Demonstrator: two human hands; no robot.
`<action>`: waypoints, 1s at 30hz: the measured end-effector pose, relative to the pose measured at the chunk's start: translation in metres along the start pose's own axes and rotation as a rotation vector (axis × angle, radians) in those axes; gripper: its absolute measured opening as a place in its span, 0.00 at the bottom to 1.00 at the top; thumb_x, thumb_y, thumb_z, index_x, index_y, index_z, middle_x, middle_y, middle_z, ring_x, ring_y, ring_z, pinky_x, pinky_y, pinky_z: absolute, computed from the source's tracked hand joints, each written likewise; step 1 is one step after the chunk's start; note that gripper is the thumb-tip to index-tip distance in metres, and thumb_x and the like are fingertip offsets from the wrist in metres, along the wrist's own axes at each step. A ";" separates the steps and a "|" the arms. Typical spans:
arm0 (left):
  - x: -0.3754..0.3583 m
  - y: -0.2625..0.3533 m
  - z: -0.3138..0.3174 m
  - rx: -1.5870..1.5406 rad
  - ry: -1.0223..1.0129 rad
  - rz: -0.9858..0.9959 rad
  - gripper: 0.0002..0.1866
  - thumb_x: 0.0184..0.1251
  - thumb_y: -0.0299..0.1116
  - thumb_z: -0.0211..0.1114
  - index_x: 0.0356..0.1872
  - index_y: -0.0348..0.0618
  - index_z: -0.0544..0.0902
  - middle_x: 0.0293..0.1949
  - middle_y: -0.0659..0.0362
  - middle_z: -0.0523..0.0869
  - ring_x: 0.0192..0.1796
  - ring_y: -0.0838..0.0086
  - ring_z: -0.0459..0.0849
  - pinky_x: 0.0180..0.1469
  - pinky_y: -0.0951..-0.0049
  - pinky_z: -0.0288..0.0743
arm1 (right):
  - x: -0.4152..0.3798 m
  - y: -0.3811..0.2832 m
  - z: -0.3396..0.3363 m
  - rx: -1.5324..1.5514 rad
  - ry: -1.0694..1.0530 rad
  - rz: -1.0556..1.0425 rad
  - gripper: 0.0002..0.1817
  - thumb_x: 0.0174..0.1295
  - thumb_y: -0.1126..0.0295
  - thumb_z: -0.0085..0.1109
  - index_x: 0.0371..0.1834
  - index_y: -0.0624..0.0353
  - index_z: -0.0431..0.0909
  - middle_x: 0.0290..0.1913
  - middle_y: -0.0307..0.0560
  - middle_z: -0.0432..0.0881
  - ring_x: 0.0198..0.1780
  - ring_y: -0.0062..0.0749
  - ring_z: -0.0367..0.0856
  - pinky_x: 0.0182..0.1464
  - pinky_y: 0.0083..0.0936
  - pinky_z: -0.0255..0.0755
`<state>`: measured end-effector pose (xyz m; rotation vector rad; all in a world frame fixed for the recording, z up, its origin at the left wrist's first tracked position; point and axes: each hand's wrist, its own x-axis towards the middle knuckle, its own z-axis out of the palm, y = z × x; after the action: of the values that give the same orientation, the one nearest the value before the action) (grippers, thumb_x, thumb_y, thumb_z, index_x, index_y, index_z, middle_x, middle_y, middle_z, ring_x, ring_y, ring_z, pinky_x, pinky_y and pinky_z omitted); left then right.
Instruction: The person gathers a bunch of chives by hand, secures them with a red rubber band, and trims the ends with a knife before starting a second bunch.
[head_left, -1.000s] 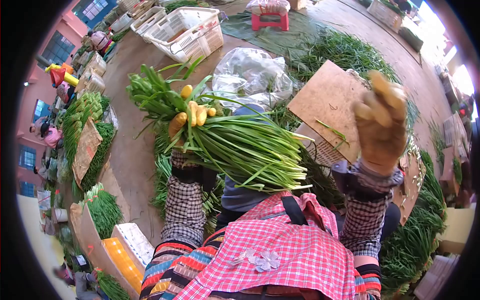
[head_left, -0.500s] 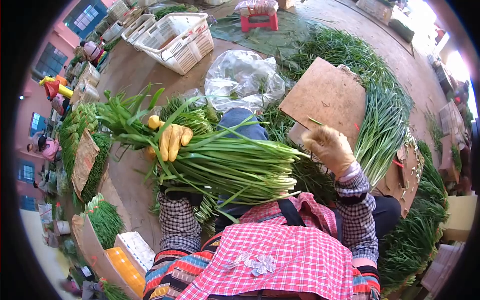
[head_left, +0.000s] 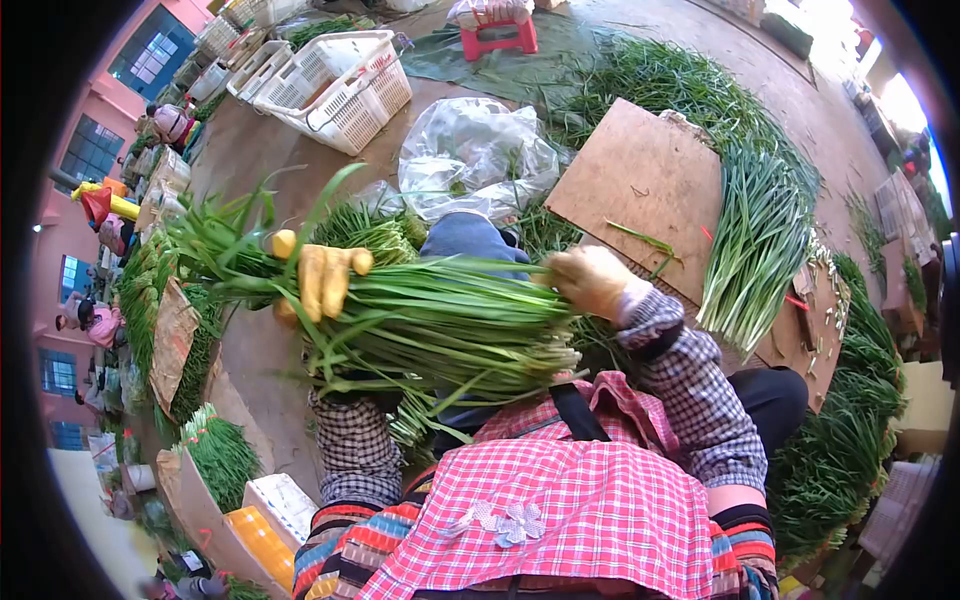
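Observation:
A thick bundle of long green leafy stalks [head_left: 450, 320] lies across my lap, its leafy tips to the left and pale cut ends to the right. My left hand [head_left: 322, 280], in a yellow glove, is wrapped round the leafy part. My right hand [head_left: 592, 282], in a pale glove, is closed at the upper right edge of the bundle, on stalk ends there. Beyond it a brown board [head_left: 645, 175] carries a few loose green stalks [head_left: 643, 238]. Beside the board lies a pile of loose stalks [head_left: 755, 250].
A clear plastic bag [head_left: 475, 160] and a white crate [head_left: 345, 95] stand ahead, with a red stool [head_left: 498, 40] behind. Small bundles [head_left: 218, 445] stand in a box at the left. More greens [head_left: 835, 460] lie at the right. Several people sit at the far left.
My right hand has moved left from beside the board to the bundle's edge and closed there. Loose stalks now lie on the board. The view has shifted slightly.

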<state>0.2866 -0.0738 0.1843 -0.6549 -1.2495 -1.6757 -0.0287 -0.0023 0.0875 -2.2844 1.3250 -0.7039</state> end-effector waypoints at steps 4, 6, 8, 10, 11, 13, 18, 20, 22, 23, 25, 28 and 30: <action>-0.034 0.026 -0.016 -0.015 0.195 0.003 0.31 0.70 0.29 0.54 0.72 0.40 0.57 0.24 0.69 0.78 0.35 0.79 0.78 0.60 0.65 0.62 | -0.071 0.021 -0.001 -0.430 -0.733 0.661 0.20 0.59 0.54 0.55 0.48 0.52 0.83 0.46 0.52 0.85 0.49 0.42 0.83 0.52 0.37 0.76; -0.044 0.025 -0.019 -0.034 0.263 0.011 0.28 0.70 0.29 0.53 0.71 0.39 0.60 0.26 0.68 0.78 0.37 0.79 0.78 0.61 0.67 0.62 | -0.095 0.017 -0.001 -0.302 -0.593 0.732 0.23 0.60 0.51 0.56 0.51 0.54 0.82 0.52 0.53 0.82 0.57 0.39 0.79 0.59 0.34 0.71; -0.051 0.021 -0.019 -0.039 0.341 0.037 0.26 0.69 0.29 0.54 0.68 0.38 0.65 0.25 0.67 0.77 0.38 0.81 0.78 0.61 0.70 0.62 | -0.100 0.012 -0.002 0.017 -0.313 0.689 0.25 0.62 0.50 0.55 0.54 0.56 0.80 0.54 0.53 0.81 0.58 0.41 0.78 0.61 0.33 0.69; -0.068 0.022 -0.031 -0.104 0.366 0.049 0.27 0.69 0.30 0.53 0.69 0.37 0.64 0.27 0.66 0.78 0.39 0.80 0.78 0.61 0.71 0.62 | -0.090 0.003 0.001 0.446 -0.084 0.587 0.26 0.64 0.50 0.54 0.57 0.57 0.78 0.56 0.54 0.80 0.59 0.42 0.77 0.62 0.33 0.68; -0.068 0.019 -0.030 -0.116 0.378 0.058 0.27 0.70 0.31 0.53 0.69 0.37 0.63 0.28 0.66 0.78 0.40 0.79 0.78 0.61 0.71 0.62 | -0.088 0.012 0.018 0.653 -0.035 0.548 0.27 0.65 0.50 0.53 0.60 0.58 0.75 0.58 0.55 0.78 0.60 0.44 0.76 0.64 0.33 0.65; -0.068 0.016 -0.028 -0.153 0.398 0.065 0.27 0.71 0.30 0.52 0.70 0.38 0.62 0.28 0.65 0.78 0.40 0.76 0.78 0.62 0.69 0.62 | -0.070 0.003 0.027 0.421 -0.023 0.552 0.30 0.64 0.48 0.55 0.60 0.60 0.75 0.59 0.56 0.77 0.61 0.44 0.75 0.64 0.33 0.65; -0.068 0.018 -0.026 -0.160 0.411 0.066 0.26 0.72 0.29 0.50 0.70 0.40 0.62 0.28 0.62 0.78 0.40 0.73 0.78 0.62 0.64 0.62 | -0.041 -0.011 0.021 0.279 -0.065 0.543 0.26 0.59 0.54 0.64 0.54 0.62 0.78 0.49 0.53 0.83 0.52 0.39 0.82 0.55 0.30 0.73; -0.071 0.018 -0.027 -0.154 0.422 0.067 0.26 0.72 0.29 0.50 0.70 0.40 0.62 0.29 0.62 0.79 0.40 0.72 0.78 0.62 0.64 0.62 | -0.040 -0.011 0.019 0.367 -0.062 0.549 0.21 0.58 0.60 0.66 0.48 0.65 0.80 0.40 0.48 0.85 0.43 0.32 0.83 0.48 0.26 0.75; -0.076 0.021 -0.030 -0.161 0.422 0.053 0.26 0.72 0.29 0.50 0.70 0.40 0.62 0.29 0.61 0.79 0.40 0.72 0.78 0.62 0.64 0.62 | -0.048 0.003 0.032 0.494 -0.036 0.564 0.19 0.58 0.62 0.66 0.45 0.65 0.81 0.38 0.45 0.85 0.40 0.28 0.81 0.46 0.25 0.75; -0.076 0.019 -0.029 -0.169 0.433 0.062 0.26 0.72 0.29 0.50 0.70 0.40 0.62 0.29 0.62 0.79 0.40 0.72 0.78 0.62 0.64 0.62 | -0.050 0.005 0.033 0.559 -0.024 0.572 0.17 0.59 0.62 0.66 0.44 0.66 0.81 0.36 0.43 0.84 0.39 0.25 0.80 0.45 0.24 0.74; -0.077 0.014 -0.027 -0.192 0.456 0.076 0.26 0.72 0.29 0.50 0.70 0.40 0.62 0.29 0.62 0.79 0.40 0.72 0.78 0.61 0.65 0.63 | -0.055 0.009 0.035 0.767 -0.054 0.619 0.18 0.58 0.63 0.67 0.43 0.68 0.81 0.37 0.41 0.83 0.39 0.23 0.78 0.45 0.23 0.74; -0.080 0.012 -0.030 -0.157 0.421 0.066 0.30 0.70 0.31 0.50 0.72 0.39 0.57 0.31 0.64 0.78 0.41 0.78 0.76 0.61 0.70 0.61 | -0.053 0.005 0.020 0.832 -0.121 0.640 0.23 0.56 0.62 0.69 0.47 0.71 0.79 0.40 0.44 0.84 0.41 0.26 0.79 0.48 0.24 0.74; -0.081 0.013 -0.032 -0.147 0.418 0.047 0.29 0.70 0.32 0.51 0.71 0.38 0.59 0.30 0.65 0.78 0.40 0.78 0.76 0.61 0.69 0.62 | -0.055 0.004 0.019 0.897 -0.046 0.651 0.22 0.57 0.63 0.69 0.48 0.69 0.79 0.40 0.43 0.84 0.41 0.25 0.79 0.48 0.23 0.74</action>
<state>0.3368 -0.0759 0.1117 -0.3867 -0.8145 -1.7639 -0.0432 0.0456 0.0578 -1.0808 1.2580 -0.7764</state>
